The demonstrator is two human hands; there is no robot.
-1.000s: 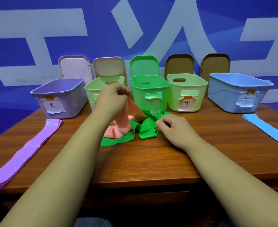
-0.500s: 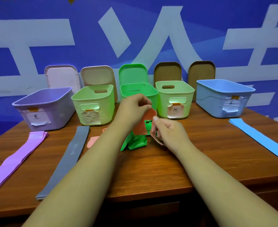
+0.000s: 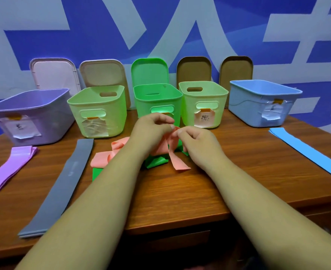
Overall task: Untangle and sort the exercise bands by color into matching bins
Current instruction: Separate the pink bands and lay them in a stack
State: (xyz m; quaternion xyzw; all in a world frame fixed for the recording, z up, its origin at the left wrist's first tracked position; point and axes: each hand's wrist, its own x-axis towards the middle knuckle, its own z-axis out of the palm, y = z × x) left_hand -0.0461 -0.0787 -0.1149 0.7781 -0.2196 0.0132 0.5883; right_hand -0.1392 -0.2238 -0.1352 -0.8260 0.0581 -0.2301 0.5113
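Two hands meet over the wooden table (image 3: 180,191). The left hand (image 3: 151,127) and the right hand (image 3: 197,140) each pinch the raised fold of the pink band (image 3: 177,160), fingertips nearly touching. Just under the pinch, the green band (image 3: 155,162) lies tangled with the pink one. Left of the grip a grey band (image 3: 63,182) lies flat, with a purple band (image 3: 8,166) beyond it. A blue band (image 3: 307,152) lies well to the right. Straight behind the grip stands the green bin (image 3: 144,108), flanked by the left pale green bin (image 3: 114,114) and the right pale green bin (image 3: 188,114). The purple bin (image 3: 49,121) is far left and the blue bin (image 3: 244,108) far right.
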